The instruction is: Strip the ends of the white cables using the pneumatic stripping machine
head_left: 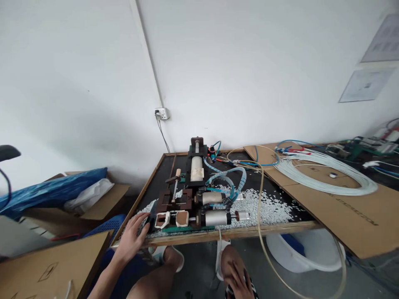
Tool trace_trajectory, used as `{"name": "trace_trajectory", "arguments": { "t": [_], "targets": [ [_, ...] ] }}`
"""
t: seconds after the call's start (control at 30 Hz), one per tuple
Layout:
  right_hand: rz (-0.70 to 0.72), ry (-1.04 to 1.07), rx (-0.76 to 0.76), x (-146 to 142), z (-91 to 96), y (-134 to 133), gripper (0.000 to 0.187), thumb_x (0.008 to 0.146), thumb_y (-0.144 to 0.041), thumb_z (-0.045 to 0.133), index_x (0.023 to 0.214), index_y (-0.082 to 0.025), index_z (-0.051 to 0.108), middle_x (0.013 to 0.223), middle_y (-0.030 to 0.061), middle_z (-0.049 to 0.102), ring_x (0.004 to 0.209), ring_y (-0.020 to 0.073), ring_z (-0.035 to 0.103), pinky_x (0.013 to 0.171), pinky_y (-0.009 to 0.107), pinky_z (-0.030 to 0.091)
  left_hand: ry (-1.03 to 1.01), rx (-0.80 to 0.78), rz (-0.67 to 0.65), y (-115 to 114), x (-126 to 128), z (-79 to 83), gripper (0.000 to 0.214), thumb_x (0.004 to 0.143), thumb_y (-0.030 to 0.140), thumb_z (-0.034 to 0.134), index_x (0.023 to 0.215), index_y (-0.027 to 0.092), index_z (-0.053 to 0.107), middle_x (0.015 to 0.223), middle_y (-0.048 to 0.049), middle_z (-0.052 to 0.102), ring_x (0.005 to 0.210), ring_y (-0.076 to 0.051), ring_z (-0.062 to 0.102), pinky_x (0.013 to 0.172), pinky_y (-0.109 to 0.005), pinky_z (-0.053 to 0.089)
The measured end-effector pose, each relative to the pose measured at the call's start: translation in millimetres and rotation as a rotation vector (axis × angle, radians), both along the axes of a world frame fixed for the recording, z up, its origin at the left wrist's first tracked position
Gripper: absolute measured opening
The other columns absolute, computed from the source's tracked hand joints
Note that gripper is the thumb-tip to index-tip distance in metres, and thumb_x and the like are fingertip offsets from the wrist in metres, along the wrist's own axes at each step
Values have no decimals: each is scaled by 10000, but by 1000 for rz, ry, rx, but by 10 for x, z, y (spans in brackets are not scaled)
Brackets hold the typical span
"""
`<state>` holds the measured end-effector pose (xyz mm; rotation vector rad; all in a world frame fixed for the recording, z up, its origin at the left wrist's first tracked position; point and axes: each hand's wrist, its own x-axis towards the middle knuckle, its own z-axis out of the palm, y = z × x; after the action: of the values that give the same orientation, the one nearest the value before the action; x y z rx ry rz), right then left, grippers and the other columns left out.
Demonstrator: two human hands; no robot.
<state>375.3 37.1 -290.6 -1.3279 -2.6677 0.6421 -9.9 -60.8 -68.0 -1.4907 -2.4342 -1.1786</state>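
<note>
So left hand (134, 234) grips a small dark thing (151, 220) at the jig (174, 216) lower left; right hand (237, 277) flat on knee, holding nothing. Prob mid-loading imo, needs careful lining up w/ the slot

- Two hands: the left hand (134, 236) at the table edge and the right hand (237, 277) on a knee.
- One table (249, 231) with a wooden rim.
- One machine (196, 195) on the table.
- Two shiny metal tubes (216, 217) lying side by side on the machine.
- One big coil of white wire (327, 176).
- One wall plug (162, 113).
- Two papers (364, 85) on the wall.
- One white tub (305, 253) under the table.
- Too many little white bits (268, 207) to count.
</note>
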Motion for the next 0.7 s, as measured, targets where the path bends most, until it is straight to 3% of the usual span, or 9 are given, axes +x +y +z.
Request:
{"name": "trace_trajectory", "arguments": {
  "t": [0.17,0.37,0.57,0.7],
  "targets": [
    [9,29,-67,30,-29,59,458,734,-162,594,1147,-285,749,1575,33,431,1487,360,355,1222,626,287,36,-40,-7,6,-88,-39,605,844,624,528,1167,146,708,1327,-184,659,1310,-402,546,1152,-612,366],
    [111,-55,-183,112,153,112,528,756,-180,511,1249,-249,686,1642,51,312,1535,347,213,1255,629,196,-172,42,23,94,-84,48,569,889,636,455,1104,190,735,1278,-125,719,1291,-350,592,1155,-554,399],
    [93,-37,-116,151,443,8,550,797,-143,429,1288,-254,649,1657,26,317,1552,309,185,1266,609,201,-15,53,-5,151,-60,16,614,857,709,444,878,195,779,1209,-145,736,1220,-365,632,1123,-555,439],
    [80,-34,-115,139,478,-34,498,817,-139,421,1239,-259,656,1661,21,317,1557,305,172,1265,619,198,33,53,-24,94,-67,-27,625,922,677,380,877,192,772,1244,-144,717,1217,-346,635,1085,-516,486]
  ]
}}
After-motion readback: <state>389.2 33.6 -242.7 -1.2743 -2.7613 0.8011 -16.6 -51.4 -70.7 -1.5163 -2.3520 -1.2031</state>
